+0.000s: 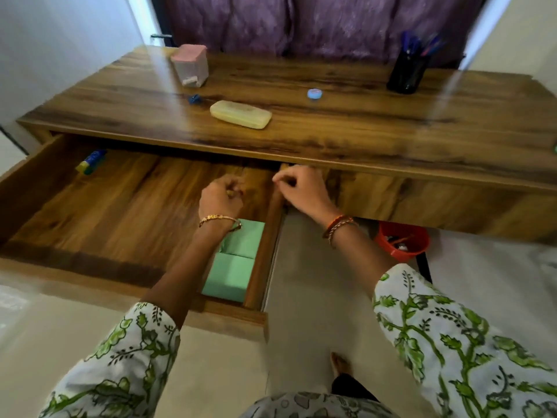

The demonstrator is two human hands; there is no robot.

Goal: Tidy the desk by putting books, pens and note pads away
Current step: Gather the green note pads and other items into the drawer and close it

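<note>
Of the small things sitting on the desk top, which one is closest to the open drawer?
The pale yellow case, lying flat by the front edge. The blue cap, pink box and pen holder all sit farther back.

1. Green note pads (233,267): two pale green blocks lying flat, end to end, in the open drawer's near right corner, against its right wall. They lie just behind the left hand's (220,200) wrist, on the near side of its curled fingers (232,188), and the forearm covers part of the farther one.
2. Pens (417,45): blue and reddish, standing upright in a dark cup at the desk's far right, well beyond the right hand's (301,185) fingers (283,178).
</note>
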